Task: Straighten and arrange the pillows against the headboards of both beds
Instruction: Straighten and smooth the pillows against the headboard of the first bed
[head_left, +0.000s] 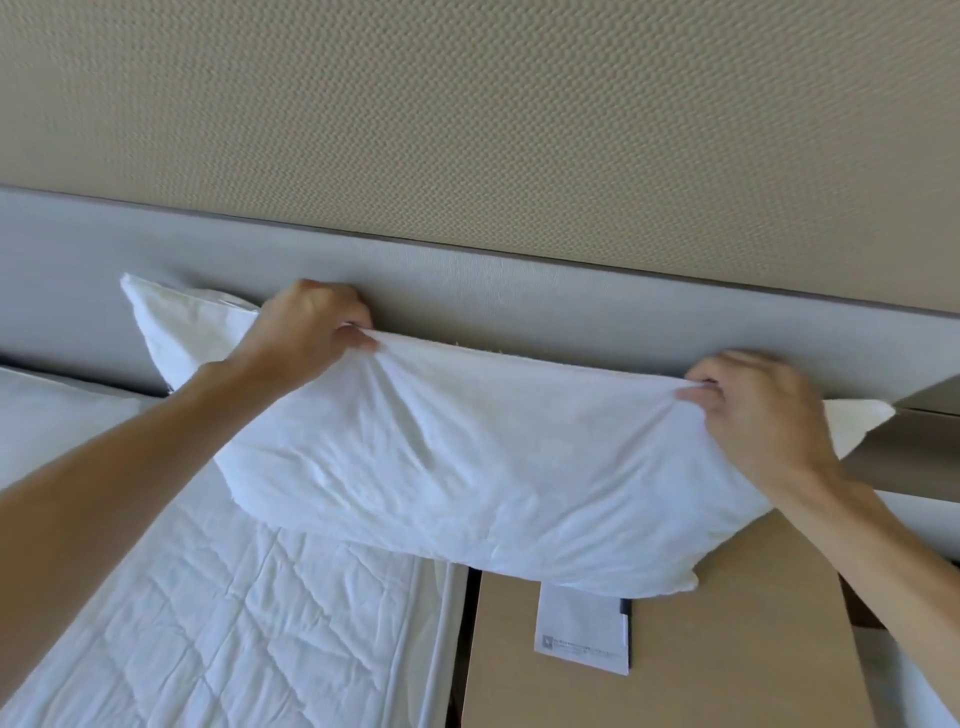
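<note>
Both arms reach forward, bare forearms entering from bottom corners. Left hand (306, 332) pinches top edge of white pillow (467, 467) near its left end, grip clamped on fabric. Right hand (753, 415) pinches same edge near right end, also clamped. Pillow held up against grey headboard (571, 306), over bed (208, 597) edge and tan nightstand (727, 649). White leaflet (579, 631) on nightstand partly hidden under pillow; print too small to read. Second pillow (41, 410) cut off at left.
</note>
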